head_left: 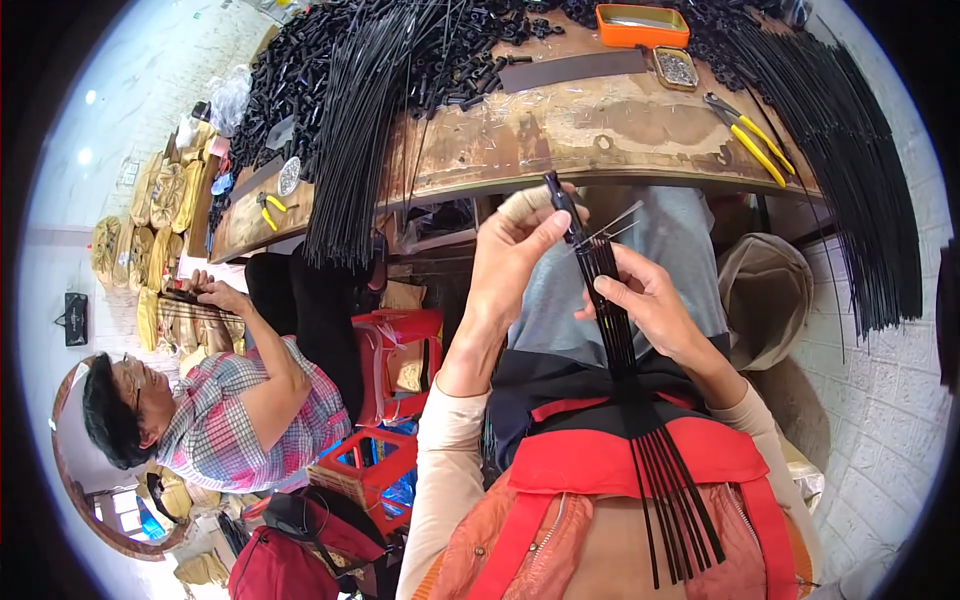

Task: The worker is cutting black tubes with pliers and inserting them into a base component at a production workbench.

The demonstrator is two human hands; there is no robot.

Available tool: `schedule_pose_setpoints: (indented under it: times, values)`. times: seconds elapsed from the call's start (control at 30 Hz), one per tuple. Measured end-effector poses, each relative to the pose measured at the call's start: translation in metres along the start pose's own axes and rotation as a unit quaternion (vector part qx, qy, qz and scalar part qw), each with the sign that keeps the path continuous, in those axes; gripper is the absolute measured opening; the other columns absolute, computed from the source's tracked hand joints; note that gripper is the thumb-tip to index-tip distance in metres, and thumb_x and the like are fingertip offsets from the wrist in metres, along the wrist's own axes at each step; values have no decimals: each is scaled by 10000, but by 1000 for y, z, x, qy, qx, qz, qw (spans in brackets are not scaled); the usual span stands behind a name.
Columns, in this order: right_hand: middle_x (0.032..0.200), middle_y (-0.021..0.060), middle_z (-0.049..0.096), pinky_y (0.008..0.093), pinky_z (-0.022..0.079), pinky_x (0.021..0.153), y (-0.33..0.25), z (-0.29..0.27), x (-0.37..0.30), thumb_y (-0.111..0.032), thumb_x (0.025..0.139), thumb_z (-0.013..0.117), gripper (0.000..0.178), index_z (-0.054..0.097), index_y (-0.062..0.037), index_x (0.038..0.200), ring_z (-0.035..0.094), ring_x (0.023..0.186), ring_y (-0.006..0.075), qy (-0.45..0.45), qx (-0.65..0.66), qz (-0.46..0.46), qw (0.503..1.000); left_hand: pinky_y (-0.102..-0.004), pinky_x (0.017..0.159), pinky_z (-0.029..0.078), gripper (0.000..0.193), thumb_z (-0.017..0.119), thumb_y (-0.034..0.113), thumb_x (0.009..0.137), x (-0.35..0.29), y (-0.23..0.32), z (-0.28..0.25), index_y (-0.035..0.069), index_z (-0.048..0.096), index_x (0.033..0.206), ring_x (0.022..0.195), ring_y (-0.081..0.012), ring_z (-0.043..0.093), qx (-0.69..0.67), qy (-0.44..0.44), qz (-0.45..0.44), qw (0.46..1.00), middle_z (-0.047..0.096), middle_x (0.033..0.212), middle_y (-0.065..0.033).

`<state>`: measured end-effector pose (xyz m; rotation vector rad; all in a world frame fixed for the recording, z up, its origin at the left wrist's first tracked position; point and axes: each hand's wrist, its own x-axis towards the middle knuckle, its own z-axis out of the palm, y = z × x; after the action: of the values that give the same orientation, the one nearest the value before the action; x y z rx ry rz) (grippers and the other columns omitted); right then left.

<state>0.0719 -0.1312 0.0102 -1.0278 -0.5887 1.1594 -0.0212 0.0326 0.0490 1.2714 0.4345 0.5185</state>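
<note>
My left hand [508, 255] pinches a black plastic tube that looks like an umbrella runner [556, 192] between thumb and forefinger. Beige tape wraps one or more of its fingers. From the runner's lower end hang several thin black rods like umbrella ribs [617, 335], fanning down over my lap and red apron [560, 455]. My right hand [645, 295] is closed around the upper part of these ribs, thumb in front; some of its fingers are hidden behind them. Thin silvery wire [622, 220] sticks out to the right by the runner's lower end.
Across the wooden bench [600, 140] lie heaped black plastic parts [310, 80], bundled rods [365, 130] [845, 170], yellow-handled pliers [750, 140], an orange tray [643, 25] and a small dish of metal bits [675, 68]. At left, a co-worker [250, 400] handles rods beside red stools [395, 365].
</note>
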Motion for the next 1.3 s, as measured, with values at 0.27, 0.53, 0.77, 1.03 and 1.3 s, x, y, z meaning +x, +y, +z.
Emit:
schedule_pose_setpoints:
  times: [0.27, 0.53, 0.77, 1.03, 1.3]
  values:
    - [887, 41, 574, 353, 565, 785, -5, 4, 0, -131, 964, 541, 337, 487, 6, 1267, 612, 796, 131, -1, -22, 6, 1000, -320, 850, 504, 324, 672, 64, 870, 2, -11, 5, 13, 579, 1176, 865, -162, 646, -75, 2, -28, 997, 677, 984, -86]
    - [883, 39, 571, 345, 565, 784, -4, 3, 0, -141, 964, 545, 329, 497, 8, 1254, 606, 791, 128, 2, -4, 9, 1000, -286, 822, 520, 308, 738, 18, 805, -2, -11, 5, 14, 620, 1089, 861, -158, 665, -101, 44, -57, 992, 705, 965, -122]
    - [877, 40, 567, 353, 568, 787, -7, 1, 1, -134, 964, 544, 316, 503, 9, 1243, 596, 790, 122, 13, 3, 20, 1000, -250, 744, 520, 287, 741, 31, 814, 4, -9, 8, 1, 653, 1086, 818, -105, 643, -26, 70, -23, 997, 704, 941, -79]
    - [902, 49, 566, 378, 567, 793, -2, -4, 4, -113, 967, 534, 306, 495, 9, 1244, 593, 793, 128, 4, 31, 18, 999, -292, 797, 531, 285, 671, 98, 885, 8, -14, 5, 13, 635, 1154, 878, -130, 644, -1, 24, -19, 1000, 694, 982, -78]
    - [914, 55, 565, 395, 561, 807, -1, -8, 3, -114, 968, 531, 257, 506, 3, 1195, 589, 800, 136, -14, 48, 9, 999, -304, 856, 509, 317, 659, 57, 885, 3, -16, 4, 1, 617, 1194, 925, -143, 637, -53, -22, -28, 998, 687, 1012, -92]
